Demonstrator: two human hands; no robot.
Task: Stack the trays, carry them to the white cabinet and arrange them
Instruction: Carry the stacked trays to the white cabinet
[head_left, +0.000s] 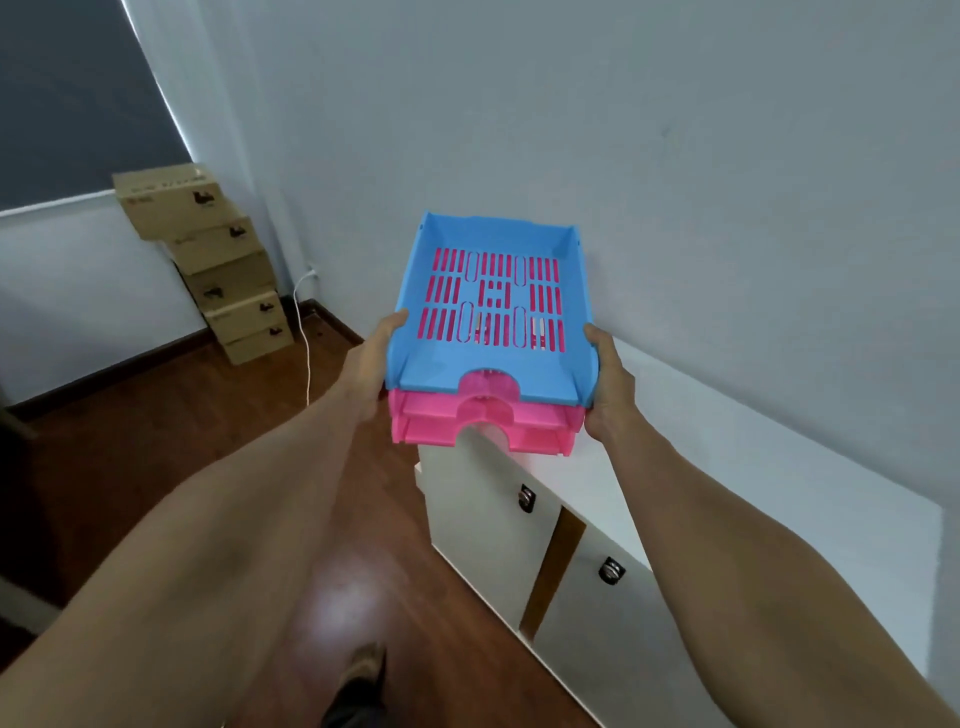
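I hold a stack of slotted plastic trays in front of me: a blue tray on top and two pink trays nested under it. My left hand grips the stack's left side and my right hand grips its right side. The stack hangs over the left end of the white cabinet, which runs along the wall to my right. Whether the stack touches the cabinet top is hidden by the trays.
The cabinet has white doors with two dark round handles. A tilted pile of cardboard boxes stands in the far left corner beside a white cable. Brown wooden floor lies below, with my shoe on it.
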